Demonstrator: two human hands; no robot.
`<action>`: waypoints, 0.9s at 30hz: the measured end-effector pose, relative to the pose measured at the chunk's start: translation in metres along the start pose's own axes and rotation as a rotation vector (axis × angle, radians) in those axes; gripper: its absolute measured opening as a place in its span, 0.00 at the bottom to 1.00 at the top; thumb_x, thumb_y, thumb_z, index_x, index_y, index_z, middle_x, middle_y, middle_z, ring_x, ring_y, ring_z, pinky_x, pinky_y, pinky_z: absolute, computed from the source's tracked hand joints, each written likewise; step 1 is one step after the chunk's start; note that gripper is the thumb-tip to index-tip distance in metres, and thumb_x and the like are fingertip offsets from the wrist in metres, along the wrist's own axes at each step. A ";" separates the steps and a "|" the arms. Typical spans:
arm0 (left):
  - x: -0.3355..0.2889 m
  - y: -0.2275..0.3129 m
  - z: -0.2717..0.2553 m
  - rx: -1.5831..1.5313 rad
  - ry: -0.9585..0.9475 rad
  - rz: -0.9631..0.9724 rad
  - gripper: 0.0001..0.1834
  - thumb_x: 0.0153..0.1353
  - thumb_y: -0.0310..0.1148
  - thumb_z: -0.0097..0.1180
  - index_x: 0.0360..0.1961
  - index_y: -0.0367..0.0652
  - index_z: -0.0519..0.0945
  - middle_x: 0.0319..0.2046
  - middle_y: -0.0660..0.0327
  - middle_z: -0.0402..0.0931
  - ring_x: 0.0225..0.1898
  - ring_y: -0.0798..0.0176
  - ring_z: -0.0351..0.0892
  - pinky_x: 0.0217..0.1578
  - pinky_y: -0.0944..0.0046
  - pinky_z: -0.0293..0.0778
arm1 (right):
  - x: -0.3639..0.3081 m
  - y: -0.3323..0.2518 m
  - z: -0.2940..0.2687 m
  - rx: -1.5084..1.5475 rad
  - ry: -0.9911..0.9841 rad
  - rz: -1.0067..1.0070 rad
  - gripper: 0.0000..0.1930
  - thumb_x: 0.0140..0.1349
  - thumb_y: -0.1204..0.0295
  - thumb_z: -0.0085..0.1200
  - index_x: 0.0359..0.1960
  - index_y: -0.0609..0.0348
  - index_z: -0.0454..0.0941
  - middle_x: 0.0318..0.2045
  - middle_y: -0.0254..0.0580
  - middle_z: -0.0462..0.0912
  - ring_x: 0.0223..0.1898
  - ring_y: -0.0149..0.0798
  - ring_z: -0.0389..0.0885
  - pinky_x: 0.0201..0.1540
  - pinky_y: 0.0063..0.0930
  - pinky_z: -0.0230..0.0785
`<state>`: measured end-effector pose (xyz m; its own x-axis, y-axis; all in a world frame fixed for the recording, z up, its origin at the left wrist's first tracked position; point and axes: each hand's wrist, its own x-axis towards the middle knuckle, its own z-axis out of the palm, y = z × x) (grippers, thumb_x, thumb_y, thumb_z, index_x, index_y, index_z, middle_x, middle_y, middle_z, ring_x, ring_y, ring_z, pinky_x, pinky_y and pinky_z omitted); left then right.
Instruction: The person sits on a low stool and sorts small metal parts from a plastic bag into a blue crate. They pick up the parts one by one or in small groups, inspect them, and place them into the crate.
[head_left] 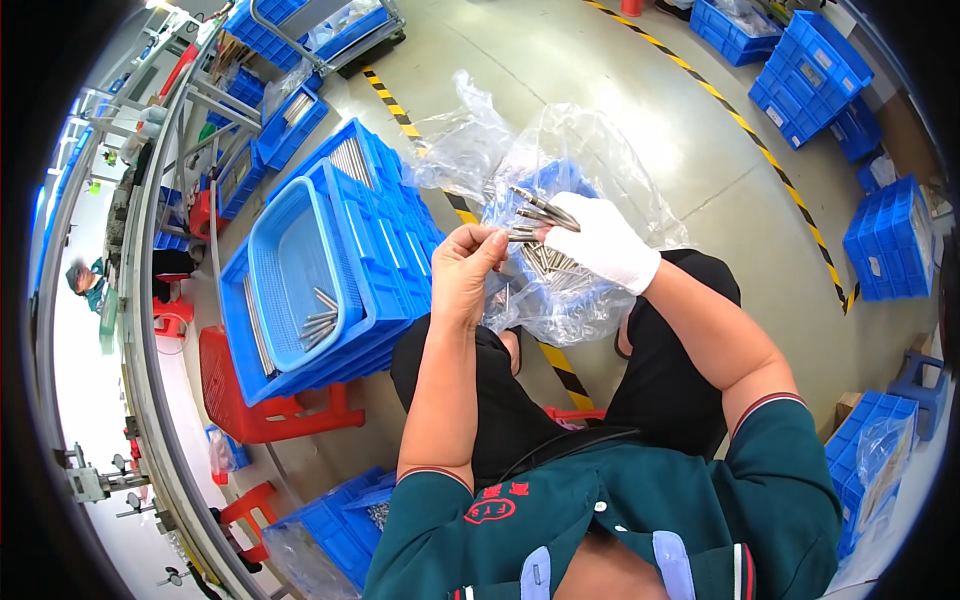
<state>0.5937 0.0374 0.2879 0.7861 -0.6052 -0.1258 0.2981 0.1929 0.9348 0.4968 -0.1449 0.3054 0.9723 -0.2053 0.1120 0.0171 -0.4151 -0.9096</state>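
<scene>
In the middle of the view, my right hand [608,240] wears a white glove and is closed around several short, shiny metal rods [541,208] that fan out toward the upper left. My bare left hand [466,266] pinches thumb and forefinger together at the end of one of these rods. Below both hands, more metal rods [548,262] lie loose in a blue container lined with a clear plastic bag [590,135]. To the left, a light blue basket [275,235] holds a few similar rods [320,318] at its near right corner.
The basket rests on stacked blue crates [385,220], partly filled with long rods, over a red stool [225,385]. A metal-framed workbench [150,250] runs along the left. Blue crates [885,240] stand at the right. Yellow-black tape [740,120] crosses the floor. Another person [90,285] is far left.
</scene>
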 end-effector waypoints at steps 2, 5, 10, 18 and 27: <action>0.000 -0.002 -0.005 0.010 -0.007 0.000 0.07 0.58 0.31 0.61 0.30 0.38 0.78 0.22 0.63 0.76 0.23 0.71 0.72 0.27 0.73 0.68 | -0.001 -0.006 0.002 -0.044 0.012 -0.004 0.13 0.58 0.61 0.54 0.32 0.60 0.73 0.24 0.48 0.76 0.27 0.46 0.76 0.32 0.36 0.66; -0.001 -0.002 -0.005 0.002 -0.011 -0.015 0.07 0.58 0.30 0.62 0.31 0.38 0.78 0.23 0.62 0.77 0.23 0.71 0.73 0.28 0.73 0.68 | -0.001 -0.009 0.003 -0.087 0.016 -0.002 0.13 0.58 0.61 0.54 0.32 0.60 0.73 0.24 0.48 0.77 0.28 0.46 0.77 0.32 0.35 0.66; -0.003 0.005 0.003 -0.032 -0.010 -0.012 0.08 0.58 0.29 0.61 0.34 0.35 0.79 0.24 0.61 0.77 0.23 0.69 0.73 0.29 0.71 0.70 | 0.001 0.002 0.002 0.085 0.020 -0.008 0.12 0.57 0.63 0.56 0.33 0.60 0.76 0.25 0.45 0.77 0.28 0.43 0.77 0.33 0.33 0.66; 0.002 0.002 -0.005 -0.358 -0.137 -0.151 0.09 0.62 0.31 0.56 0.38 0.35 0.79 0.26 0.60 0.76 0.27 0.68 0.70 0.32 0.67 0.69 | 0.001 -0.003 0.002 0.161 0.037 0.007 0.12 0.57 0.63 0.56 0.33 0.60 0.76 0.24 0.44 0.77 0.27 0.38 0.75 0.33 0.30 0.66; 0.003 -0.007 -0.007 -0.392 -0.148 -0.210 0.08 0.62 0.31 0.57 0.38 0.38 0.79 0.26 0.61 0.75 0.27 0.68 0.70 0.31 0.67 0.69 | 0.000 -0.004 0.000 0.026 0.009 0.018 0.12 0.57 0.63 0.56 0.33 0.60 0.75 0.23 0.44 0.76 0.26 0.39 0.74 0.32 0.30 0.66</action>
<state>0.5982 0.0399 0.2786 0.6095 -0.7607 -0.2234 0.6471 0.3145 0.6945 0.4970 -0.1429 0.3088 0.9703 -0.2205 0.0993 0.0061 -0.3881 -0.9216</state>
